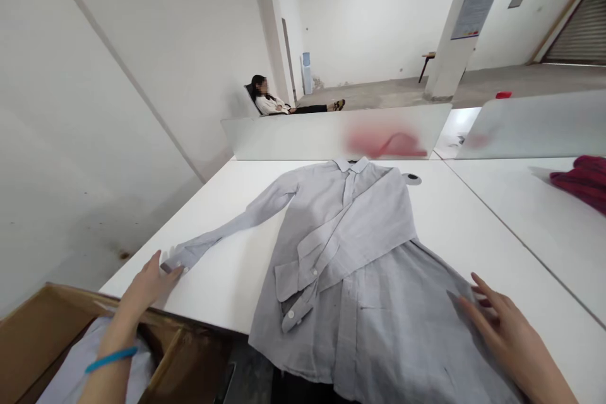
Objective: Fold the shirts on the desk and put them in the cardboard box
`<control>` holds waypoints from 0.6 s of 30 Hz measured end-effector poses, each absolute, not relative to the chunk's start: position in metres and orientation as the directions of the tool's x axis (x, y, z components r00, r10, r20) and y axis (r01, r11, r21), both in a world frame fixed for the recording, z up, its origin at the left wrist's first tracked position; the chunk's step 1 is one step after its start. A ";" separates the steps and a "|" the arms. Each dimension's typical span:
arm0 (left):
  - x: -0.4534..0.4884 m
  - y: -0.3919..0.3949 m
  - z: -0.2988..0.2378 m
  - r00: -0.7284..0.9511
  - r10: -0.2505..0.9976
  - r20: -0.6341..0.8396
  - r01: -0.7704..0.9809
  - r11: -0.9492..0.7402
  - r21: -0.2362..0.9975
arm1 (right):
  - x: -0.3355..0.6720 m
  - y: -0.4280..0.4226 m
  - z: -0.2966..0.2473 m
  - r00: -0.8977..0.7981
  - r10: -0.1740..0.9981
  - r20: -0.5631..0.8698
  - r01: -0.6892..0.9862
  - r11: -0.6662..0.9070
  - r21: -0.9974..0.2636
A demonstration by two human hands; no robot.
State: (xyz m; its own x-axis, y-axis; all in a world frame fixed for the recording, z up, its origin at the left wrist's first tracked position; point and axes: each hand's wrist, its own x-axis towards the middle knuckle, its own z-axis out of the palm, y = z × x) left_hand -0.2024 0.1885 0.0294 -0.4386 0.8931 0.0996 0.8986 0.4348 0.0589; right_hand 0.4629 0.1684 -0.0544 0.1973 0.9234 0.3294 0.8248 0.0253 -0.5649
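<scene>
A grey button-up shirt lies front up on the white table, its collar at the far side and its hem hanging over the near edge. One sleeve is folded across the chest, its buttoned cuff near the middle. The other sleeve stretches out to the left. My left hand is at that sleeve's cuff, thumb and fingers apart; whether it touches the cloth I cannot tell. Over the shirt's lower right side is my right hand, fingers spread, with nothing in it.
A cardboard box with pale cloth inside stands below the table at the left. Frosted dividers line the far edge. Dark red cloth lies at the far right. Beyond the divider a person sits reclined in a chair.
</scene>
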 end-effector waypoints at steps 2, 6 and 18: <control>-0.204 0.200 0.035 -0.415 0.910 0.014 0.908 0.413 0.072 | 0.462 0.168 -0.051 0.234 0.952 0.199 0.776 -0.059 -0.628; -0.190 0.198 0.049 -0.239 0.955 0.175 0.965 0.254 -0.069 | 0.459 0.171 -0.047 0.266 0.956 0.124 0.715 -0.109 -0.690; -0.175 0.183 0.055 -0.539 0.842 -0.002 0.839 0.538 0.084 | 0.459 0.172 -0.042 0.313 0.948 0.065 0.716 -0.190 -0.671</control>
State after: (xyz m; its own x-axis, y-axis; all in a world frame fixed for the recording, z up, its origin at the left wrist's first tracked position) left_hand -0.1747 0.1832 0.0550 -0.5393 0.8421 -0.0018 0.8390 0.5375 0.0841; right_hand 0.4594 0.1717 -0.0420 0.3128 0.9476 0.0650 0.7165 -0.1905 -0.6711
